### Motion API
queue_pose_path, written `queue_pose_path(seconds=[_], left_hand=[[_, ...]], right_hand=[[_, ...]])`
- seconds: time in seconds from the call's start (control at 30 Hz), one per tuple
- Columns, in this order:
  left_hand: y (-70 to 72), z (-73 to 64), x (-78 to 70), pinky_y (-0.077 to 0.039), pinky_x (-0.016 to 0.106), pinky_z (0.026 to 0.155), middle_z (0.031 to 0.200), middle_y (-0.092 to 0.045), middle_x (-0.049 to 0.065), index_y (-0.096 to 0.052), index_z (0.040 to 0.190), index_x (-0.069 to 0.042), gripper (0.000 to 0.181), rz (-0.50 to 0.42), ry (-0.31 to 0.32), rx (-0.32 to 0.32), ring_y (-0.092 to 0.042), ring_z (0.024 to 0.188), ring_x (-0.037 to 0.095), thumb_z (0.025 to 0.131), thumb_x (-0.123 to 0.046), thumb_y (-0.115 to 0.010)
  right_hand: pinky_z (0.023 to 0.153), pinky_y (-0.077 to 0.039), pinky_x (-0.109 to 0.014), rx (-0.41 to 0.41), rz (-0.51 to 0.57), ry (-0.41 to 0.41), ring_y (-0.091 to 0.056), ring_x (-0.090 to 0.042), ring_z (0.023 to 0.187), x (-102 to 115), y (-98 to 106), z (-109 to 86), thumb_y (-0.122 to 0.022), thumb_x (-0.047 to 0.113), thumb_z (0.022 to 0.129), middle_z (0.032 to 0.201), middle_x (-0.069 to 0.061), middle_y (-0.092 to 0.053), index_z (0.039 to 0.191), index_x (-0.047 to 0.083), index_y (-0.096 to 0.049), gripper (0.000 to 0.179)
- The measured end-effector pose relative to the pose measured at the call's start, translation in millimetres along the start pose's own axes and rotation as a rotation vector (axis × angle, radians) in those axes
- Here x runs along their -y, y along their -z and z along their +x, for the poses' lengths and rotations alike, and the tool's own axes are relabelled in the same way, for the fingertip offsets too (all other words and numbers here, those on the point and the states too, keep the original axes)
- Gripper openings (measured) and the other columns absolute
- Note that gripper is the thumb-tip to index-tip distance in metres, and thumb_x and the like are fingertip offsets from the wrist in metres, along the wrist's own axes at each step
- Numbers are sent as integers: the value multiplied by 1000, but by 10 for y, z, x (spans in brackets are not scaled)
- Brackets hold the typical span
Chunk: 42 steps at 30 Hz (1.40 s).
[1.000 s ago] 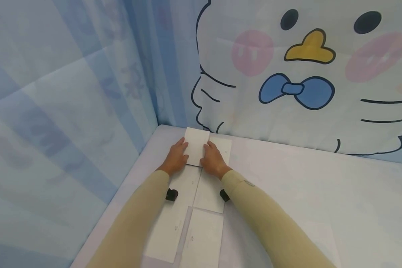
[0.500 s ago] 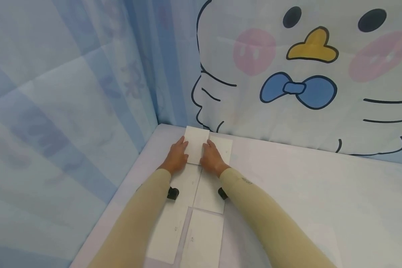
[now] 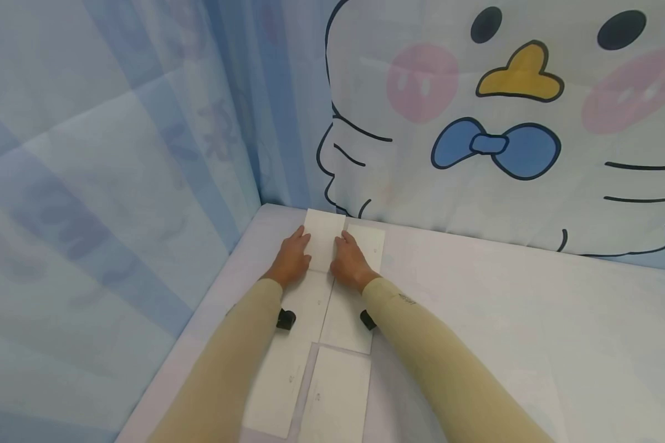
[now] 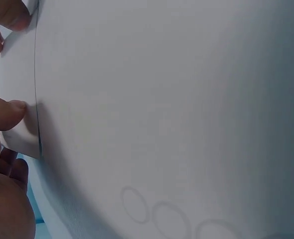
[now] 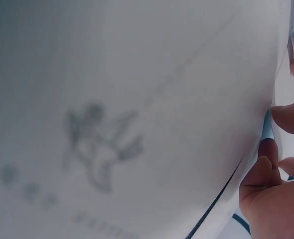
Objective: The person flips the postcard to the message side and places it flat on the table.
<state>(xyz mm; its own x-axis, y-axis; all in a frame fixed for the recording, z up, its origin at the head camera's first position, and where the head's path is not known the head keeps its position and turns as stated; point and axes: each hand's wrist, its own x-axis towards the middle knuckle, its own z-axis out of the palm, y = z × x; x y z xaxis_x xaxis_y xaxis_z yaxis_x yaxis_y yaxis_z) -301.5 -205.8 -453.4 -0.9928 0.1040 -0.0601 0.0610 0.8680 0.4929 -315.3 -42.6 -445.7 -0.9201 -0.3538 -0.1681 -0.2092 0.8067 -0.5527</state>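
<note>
Both hands are at the far left corner of the table, one on each side of a blank white card point(image 3: 322, 237). My left hand point(image 3: 290, 257) holds its left edge, thumb on top and fingers beneath in the left wrist view. The right hand point(image 3: 351, 261) pinches the opposite edge, with curled fingers point(image 5: 259, 179) under it. The card's near edge meets a long white card point(image 3: 310, 295) below it. Another white card point(image 3: 348, 317) lies beside that one, partly under the right hand. Small printed figures mark several of these cards.
A further white card point(image 3: 337, 394) lies nearer, across a narrow gap from the left column. The white tabletop point(image 3: 476, 320) stretches to the right. A patterned blue curtain point(image 3: 116, 184) borders the left, and a cartoon-printed cloth point(image 3: 410, 172) hangs behind the table.
The dark line under the held card's near edge has faded, and that edge sits closer to the card below. Both hands have hardly moved.
</note>
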Motion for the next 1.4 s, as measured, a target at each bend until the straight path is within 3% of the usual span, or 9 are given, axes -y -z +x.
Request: queue_pose_path(seconds=[0.3,0.53,0.67,0.9,1.1,1.4], left_hand=[[-24,-14,33,-19,43,119,164,-17,17,-37,151,2,53,-27,30,29,-21,149,35,101,-6,-54],[-38,-18,40,-19,43,119,164,-17,18,-37,152,1,53,-2,35,56,-21,148,36,102,-5,-53],[-18,-42,10,-24,49,117,162,-25,15,-42,150,-2,52,49,33,14,-28,146,36,101,-8,-56],[4,-82,-52,-35,55,106,147,-49,14,-50,146,-8,49,106,120,-25,-41,131,36,99,-16,-63],[10,-121,-133,-34,54,106,145,-51,15,-50,145,-7,49,85,151,-30,-42,130,36,99,-16,-63],[-38,-170,-183,-37,54,102,147,-49,13,-52,143,-9,44,83,113,-102,-42,131,34,100,-16,-61]], right_hand=[[119,-17,-38,27,-33,37,-18,-30,150,-5,11,3,-53,2,97,163,-21,-20,150,-8,-35,57],[119,-17,-38,72,-44,16,-21,-30,149,13,27,-3,-54,4,98,161,-20,-25,150,-6,-36,56],[119,-18,-39,71,-41,25,-25,-30,148,35,35,-16,-51,3,98,159,-19,-30,150,-6,-36,55],[119,-20,-38,56,-42,36,-29,-31,146,42,16,-37,-49,1,98,157,-20,-34,149,-5,-38,53],[118,-23,-40,22,-67,48,-33,-33,144,38,-11,-84,-47,1,99,154,-21,-37,149,-5,-39,51],[117,-25,-42,-27,-4,73,-33,-33,143,47,-30,-203,-46,6,101,154,-21,-37,151,-2,-37,52]])
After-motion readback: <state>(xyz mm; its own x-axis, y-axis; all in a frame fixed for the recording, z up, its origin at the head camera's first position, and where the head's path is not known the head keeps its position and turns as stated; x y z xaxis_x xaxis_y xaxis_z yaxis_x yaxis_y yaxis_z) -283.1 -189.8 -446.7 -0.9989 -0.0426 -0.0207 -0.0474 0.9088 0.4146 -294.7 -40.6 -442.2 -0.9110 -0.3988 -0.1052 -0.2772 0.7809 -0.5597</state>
